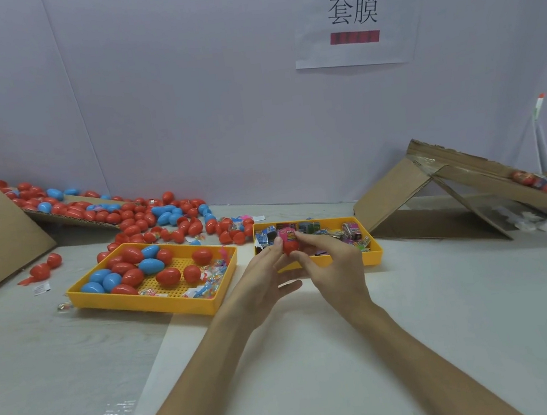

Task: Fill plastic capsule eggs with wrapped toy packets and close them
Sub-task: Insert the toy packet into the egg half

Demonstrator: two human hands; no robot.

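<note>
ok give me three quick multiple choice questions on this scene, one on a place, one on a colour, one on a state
1. The left hand and right hand hold the egg in front of: A the left tray; B the right yellow tray; C the cardboard box.
2. The held egg is: A blue; B yellow; C red.
3. The held egg is: A closed; B open with a pink packet poking out; C lying on the table.
Answers: 1 B, the hands meet at that tray's near wall. 2 C, red shell shows between the fingertips. 3 B, the packet stands above the red half.
</note>
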